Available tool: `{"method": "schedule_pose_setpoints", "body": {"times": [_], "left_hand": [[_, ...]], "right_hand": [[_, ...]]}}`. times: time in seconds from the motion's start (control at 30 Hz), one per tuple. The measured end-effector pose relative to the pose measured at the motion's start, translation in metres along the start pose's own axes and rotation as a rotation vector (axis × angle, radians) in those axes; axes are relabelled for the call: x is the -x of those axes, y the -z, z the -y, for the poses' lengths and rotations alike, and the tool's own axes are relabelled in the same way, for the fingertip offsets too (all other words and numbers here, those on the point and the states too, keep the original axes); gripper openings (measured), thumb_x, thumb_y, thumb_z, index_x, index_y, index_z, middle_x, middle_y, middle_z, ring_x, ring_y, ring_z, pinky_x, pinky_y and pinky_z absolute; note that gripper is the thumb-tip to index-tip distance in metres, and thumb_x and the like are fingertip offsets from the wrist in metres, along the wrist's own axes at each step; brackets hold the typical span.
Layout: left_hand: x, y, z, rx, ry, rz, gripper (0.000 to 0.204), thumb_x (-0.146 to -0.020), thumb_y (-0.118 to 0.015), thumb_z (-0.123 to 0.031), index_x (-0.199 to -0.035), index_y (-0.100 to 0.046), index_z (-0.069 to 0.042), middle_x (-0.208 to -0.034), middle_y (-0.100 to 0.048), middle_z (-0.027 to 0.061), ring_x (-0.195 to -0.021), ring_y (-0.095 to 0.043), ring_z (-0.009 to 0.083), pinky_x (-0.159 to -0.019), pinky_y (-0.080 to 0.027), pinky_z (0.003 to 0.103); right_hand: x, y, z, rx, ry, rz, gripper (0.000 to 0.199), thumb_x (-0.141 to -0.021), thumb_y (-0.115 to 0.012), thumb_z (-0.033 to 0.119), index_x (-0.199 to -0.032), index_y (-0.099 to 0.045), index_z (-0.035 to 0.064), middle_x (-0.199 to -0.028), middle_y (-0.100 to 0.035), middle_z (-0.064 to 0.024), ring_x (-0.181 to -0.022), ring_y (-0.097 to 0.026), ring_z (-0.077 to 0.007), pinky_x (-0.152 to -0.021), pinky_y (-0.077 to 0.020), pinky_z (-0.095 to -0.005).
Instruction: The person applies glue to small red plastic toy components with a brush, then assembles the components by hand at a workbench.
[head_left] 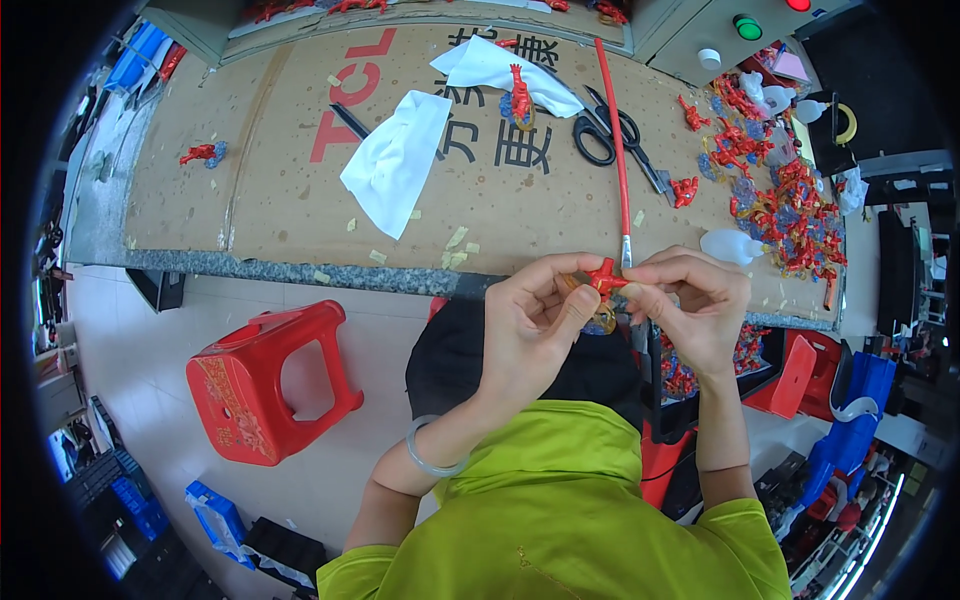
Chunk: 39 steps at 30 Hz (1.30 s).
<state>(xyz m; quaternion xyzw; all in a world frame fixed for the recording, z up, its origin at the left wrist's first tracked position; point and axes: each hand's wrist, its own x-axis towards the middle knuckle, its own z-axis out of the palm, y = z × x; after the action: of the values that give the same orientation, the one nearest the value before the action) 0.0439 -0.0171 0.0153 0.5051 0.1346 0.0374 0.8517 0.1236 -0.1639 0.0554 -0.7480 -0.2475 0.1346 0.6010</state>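
A red figurine (606,279) was at the near edge of the counter (280,130), pinched by the left grip (530,325) and right grip (700,305). A red-handled brush (612,130) reached the right fingertips (634,288); beyond lay a white cloth (395,165).

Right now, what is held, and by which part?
A small glossy red figurine: left hand pinches its left side, right hand its red right end.

Both hands (525,330) (705,315) near together, fingers (577,308) in pinches
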Motion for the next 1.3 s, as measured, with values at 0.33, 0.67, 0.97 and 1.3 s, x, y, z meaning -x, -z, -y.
{"method": "schedule_pose_setpoints", "body": {"times": [0.33,0.67,0.97,1.3], "left_hand": [[0.010,0.009,-0.008,0.325,0.327,0.044,0.033,-0.093,-0.055,-0.021,-0.115,-0.057,0.004,-0.084,-0.065,0.0118,-0.064,-0.060,0.0107,-0.056,-0.048,0.021],[0.013,0.012,-0.002,0.660,0.559,0.042,0.034,-0.095,-0.050,-0.022,-0.115,-0.052,0.005,-0.085,-0.064,0.0160,-0.066,-0.061,0.0152,-0.062,-0.053,0.023],[0.011,0.016,0.007,1.042,0.661,0.078,0.023,-0.095,-0.048,-0.017,-0.107,-0.051,0.002,-0.086,-0.058,0.0197,-0.067,-0.053,0.0184,-0.053,-0.044,0.022],[0.010,0.013,0.009,1.131,0.709,0.178,0.028,-0.098,-0.028,-0.014,-0.113,-0.043,0.005,-0.077,-0.045,0.0107,-0.061,-0.041,0.0145,-0.049,-0.035,0.021]], "right_hand": [[-0.004,-0.002,0.010,-0.108,-0.221,0.075,0.012,-0.079,-0.068,-0.001,-0.091,-0.069,-0.0055,-0.079,-0.064,-0.0068,-0.060,-0.059,-0.0073,-0.052,-0.0482,-0.0183],[-0.003,0.001,-0.001,0.028,-0.044,0.064,0.016,-0.078,-0.067,-0.002,-0.093,-0.071,0.0003,-0.077,-0.063,-0.0063,-0.069,-0.056,-0.0083,-0.060,-0.0454,-0.0206],[-0.004,0.007,-0.010,-0.003,-0.016,0.121,0.031,-0.077,-0.067,-0.001,-0.108,-0.066,0.0026,-0.095,-0.058,-0.0049,-0.074,-0.050,-0.0082,-0.063,-0.0407,-0.0206],[0.005,-0.008,-0.028,-0.294,-0.110,0.313,0.032,-0.073,-0.076,0.008,-0.104,-0.066,0.0023,-0.108,-0.054,-0.0035,-0.087,-0.050,-0.0088,-0.076,-0.0403,-0.0225]]}}
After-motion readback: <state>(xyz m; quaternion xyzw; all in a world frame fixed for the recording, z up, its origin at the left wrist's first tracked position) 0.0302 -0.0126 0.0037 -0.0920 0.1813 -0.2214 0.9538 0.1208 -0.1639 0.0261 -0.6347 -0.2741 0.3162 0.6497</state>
